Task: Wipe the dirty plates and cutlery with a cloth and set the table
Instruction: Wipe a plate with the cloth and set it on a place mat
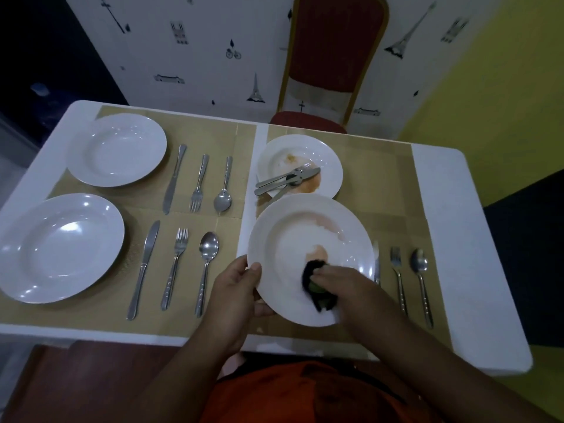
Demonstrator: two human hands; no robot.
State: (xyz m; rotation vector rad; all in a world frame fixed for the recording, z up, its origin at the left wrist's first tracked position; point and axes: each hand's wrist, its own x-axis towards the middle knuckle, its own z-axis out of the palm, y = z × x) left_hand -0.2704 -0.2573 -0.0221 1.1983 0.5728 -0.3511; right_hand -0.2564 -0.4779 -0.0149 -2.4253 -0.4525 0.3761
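Over on the left of the white table (439, 209), the near-left plate (61, 247) and the far-left plate (116, 149) sit clean on a tan placemat (232, 141). Each has a knife, fork and spoon lined up just to its right: the far set (198, 184) and the near set (175, 267). Now the middle: the left hand (235, 297) grips the rim of the smeared plate (305, 227), thumb over the edge, fingers curled beneath. On that plate (brownish marks at its centre and upper right) the right hand (345, 285) grasps a dark cloth (309, 274) and presses it to the surface. Just behind, the dirty plate (323, 154) lies stained on the placemat, with used cutlery (287, 178) piled across it. Further right comes a third set: a knife (377, 264) partly hidden by the smeared plate, then a fork (398, 276), then a spoon (421, 276). A red chair (335, 56) stands beyond the table.
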